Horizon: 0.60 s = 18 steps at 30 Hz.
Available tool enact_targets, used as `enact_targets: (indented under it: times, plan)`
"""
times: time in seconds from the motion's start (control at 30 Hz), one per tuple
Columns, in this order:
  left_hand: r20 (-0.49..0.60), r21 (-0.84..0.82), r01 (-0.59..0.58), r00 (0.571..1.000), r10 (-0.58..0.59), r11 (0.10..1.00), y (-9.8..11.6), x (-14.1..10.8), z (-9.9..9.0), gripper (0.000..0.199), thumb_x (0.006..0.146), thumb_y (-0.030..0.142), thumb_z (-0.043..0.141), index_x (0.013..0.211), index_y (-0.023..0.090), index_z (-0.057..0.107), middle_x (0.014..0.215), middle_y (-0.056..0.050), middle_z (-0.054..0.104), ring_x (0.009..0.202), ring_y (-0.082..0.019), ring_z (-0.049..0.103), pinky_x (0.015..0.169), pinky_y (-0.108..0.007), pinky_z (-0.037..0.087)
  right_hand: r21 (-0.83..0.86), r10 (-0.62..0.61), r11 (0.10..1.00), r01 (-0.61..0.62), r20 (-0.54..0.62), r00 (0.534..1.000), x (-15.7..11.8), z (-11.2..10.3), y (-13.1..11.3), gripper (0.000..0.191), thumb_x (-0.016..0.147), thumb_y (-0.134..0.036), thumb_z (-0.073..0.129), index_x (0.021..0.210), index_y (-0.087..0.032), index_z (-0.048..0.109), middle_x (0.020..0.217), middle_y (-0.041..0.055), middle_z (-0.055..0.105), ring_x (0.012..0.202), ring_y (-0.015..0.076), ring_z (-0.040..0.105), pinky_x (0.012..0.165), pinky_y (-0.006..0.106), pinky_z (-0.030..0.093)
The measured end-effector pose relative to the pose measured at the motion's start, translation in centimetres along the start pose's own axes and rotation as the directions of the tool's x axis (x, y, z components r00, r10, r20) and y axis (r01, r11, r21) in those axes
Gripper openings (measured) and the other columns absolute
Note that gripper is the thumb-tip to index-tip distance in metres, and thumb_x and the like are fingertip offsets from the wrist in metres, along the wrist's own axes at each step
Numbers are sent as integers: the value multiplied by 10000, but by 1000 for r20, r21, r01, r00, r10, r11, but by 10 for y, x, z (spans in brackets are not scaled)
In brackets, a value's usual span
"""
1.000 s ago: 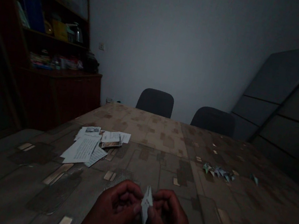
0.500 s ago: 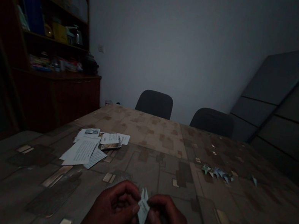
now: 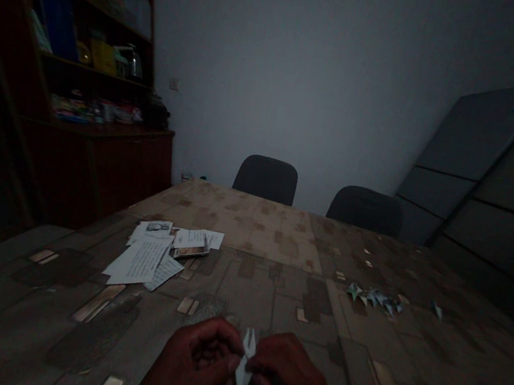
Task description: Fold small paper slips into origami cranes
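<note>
Between my hands is a small folded piece of paper (image 3: pixel 242 379), pale and pointed at its lower end, with two narrow points standing up at the top. My left hand (image 3: pixel 197 364) pinches its left edge between thumb and forefinger, the other fingers curled in. From the other side, my right hand (image 3: pixel 291 381) grips the right edge, its fingers bent over the paper. Both hands are low over the near part of the patterned tablecloth (image 3: pixel 241 282). The lower part of the paper is partly in shadow.
Printed paper sheets (image 3: pixel 140 258) lie in a loose pile at the left. Several small folded paper pieces (image 3: pixel 373 298) stand in a row at the right, with a single folded piece (image 3: pixel 436 310) farther right. Two dark chairs (image 3: pixel 266 177) stand behind the table.
The folded paper has turned, so that its printed face no longer shows and it looks narrower. My right hand's fingers have shifted up and over its edge.
</note>
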State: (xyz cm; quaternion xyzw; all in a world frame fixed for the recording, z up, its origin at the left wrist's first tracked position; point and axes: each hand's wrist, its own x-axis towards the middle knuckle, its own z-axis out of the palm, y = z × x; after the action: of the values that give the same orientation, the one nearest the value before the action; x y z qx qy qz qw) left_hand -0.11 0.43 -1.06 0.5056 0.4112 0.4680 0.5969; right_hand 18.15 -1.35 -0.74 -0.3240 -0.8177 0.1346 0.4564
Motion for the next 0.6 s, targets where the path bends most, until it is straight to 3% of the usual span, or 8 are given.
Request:
enact_targets:
  times: [0.37,0.6]
  plan:
    - [-86,66,-19,996,24,998,15,-8,9,121,593,123,663,665,178,744,593,7,695,579,-146,634,583,-246,477,122,237,965,-234,-6,972,-1,0,2,177,843,-68,556,897,-220,629,875,12,659,808,157,653,710,240,487]
    - [-69,48,-12,998,15,999,12,-8,7,109,594,137,740,690,185,759,592,8,687,582,-146,630,596,-248,493,141,270,952,-270,22,963,-2,0,1,181,850,-75,538,920,-225,611,899,13,651,834,161,646,732,260,479]
